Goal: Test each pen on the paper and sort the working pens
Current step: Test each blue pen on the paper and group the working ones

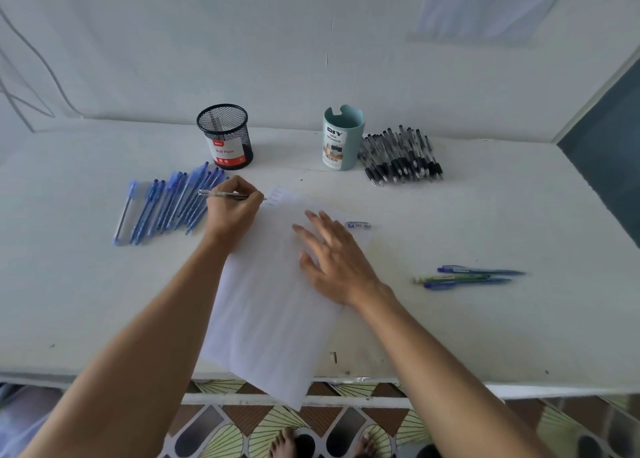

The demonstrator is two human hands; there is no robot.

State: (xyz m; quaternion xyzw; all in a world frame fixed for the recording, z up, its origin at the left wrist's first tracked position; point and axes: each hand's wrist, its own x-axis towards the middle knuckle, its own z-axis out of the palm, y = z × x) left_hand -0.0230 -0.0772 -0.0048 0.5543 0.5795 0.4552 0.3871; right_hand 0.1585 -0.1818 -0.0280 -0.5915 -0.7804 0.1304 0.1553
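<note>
The left hand (235, 208) grips a clear-barrelled pen (221, 195) in curled fingers, with the tip at the far left corner of the paper (273, 319), where faint marks show. The right hand (336, 256) lies flat on the sheet with fingers straight and spread, holding nothing. On the table (485, 336), a row of blue pens (166, 208) lies just left of the left hand, a black mesh cup (225, 137) and a teal organizer cup (343, 138) stand beyond the paper, a pile of black pens (401, 156) lies beside the teal cup, and three loose pens (467, 277) lie to the right.
</note>
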